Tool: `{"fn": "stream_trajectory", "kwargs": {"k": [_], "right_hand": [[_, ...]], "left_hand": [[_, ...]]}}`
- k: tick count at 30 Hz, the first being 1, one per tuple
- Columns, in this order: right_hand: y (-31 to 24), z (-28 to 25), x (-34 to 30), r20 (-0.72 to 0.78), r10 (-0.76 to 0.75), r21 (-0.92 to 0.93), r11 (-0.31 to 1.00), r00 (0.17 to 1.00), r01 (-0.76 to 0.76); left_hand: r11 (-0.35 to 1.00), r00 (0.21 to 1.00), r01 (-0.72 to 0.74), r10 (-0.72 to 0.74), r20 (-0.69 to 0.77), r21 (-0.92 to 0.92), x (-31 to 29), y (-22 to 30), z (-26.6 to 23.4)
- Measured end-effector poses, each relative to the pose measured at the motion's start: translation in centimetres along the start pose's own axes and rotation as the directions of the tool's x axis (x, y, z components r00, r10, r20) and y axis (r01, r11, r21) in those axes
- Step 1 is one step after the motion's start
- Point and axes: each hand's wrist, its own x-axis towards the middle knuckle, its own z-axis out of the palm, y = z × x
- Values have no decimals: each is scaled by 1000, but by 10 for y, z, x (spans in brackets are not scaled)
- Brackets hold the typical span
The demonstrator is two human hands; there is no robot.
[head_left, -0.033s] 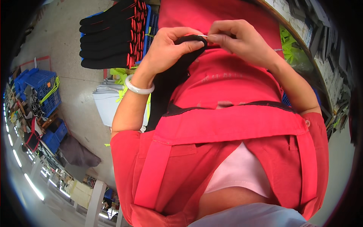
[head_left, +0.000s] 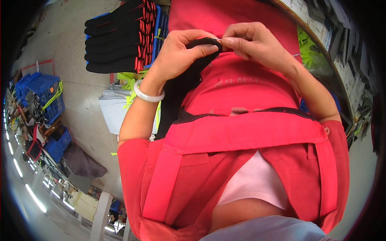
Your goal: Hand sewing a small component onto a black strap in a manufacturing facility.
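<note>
Left hand: left hand (head_left: 177, 56) grasping, thumb on near side, fingers curled behind, pinching the folded top of the black cloth (head_left: 194, 72); probably to steady that edge beside the other hand
Right hand: right hand (head_left: 251, 42) closed in a fingertip pinch on the thin metal sliver (head_left: 216, 39), looks needle-like, exact kind too small to tell; a fine pinch likely suits so slim a thing
Black cloth: top edge up between the hands, a bit of red showing at the fold; rest hangs below the left hand, apparently so its weight drops out of the way
Wrist: white bangle (head_left: 149, 96) around the left one, above the cuff of nothing, bare forearm
Lap: red apron (head_left: 247, 88) under and behind the hands, maybe to shield clothing
Stack: black pieces with red edges (head_left: 114, 42), laid in line on a blue crate (head_left: 161, 34), red ends all one way, probably for easy picking
Below stack: white sheets (head_left: 113, 110) in a pile, yellow-green strips (head_left: 129, 82) beside
Right side: more yellow-green strips, near the curved edge of a surface (head_left: 321, 44)
Far left: blue basket (head_left: 50, 98) on the cluttered side, well apart from the hands
</note>
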Motion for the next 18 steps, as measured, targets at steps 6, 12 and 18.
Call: {"fn": "stream_trajectory", "kwargs": {"k": [6, 12, 18], "right_hand": [[14, -7, 6, 77, 105, 393, 911, 992, -127], [-8, -20, 3, -25, -57, -352, 935, 998, 44], [-36, -11, -4, 55, -123, -581, 803, 991, 132]], "left_hand": [[1000, 999, -1, 0, -51, -10, 6, 2, 1], [992, 997, 65, -69, -38, -108, 2, 0, 8], [995, 998, 54, -56, 16, 84, 2, 4, 15]]}}
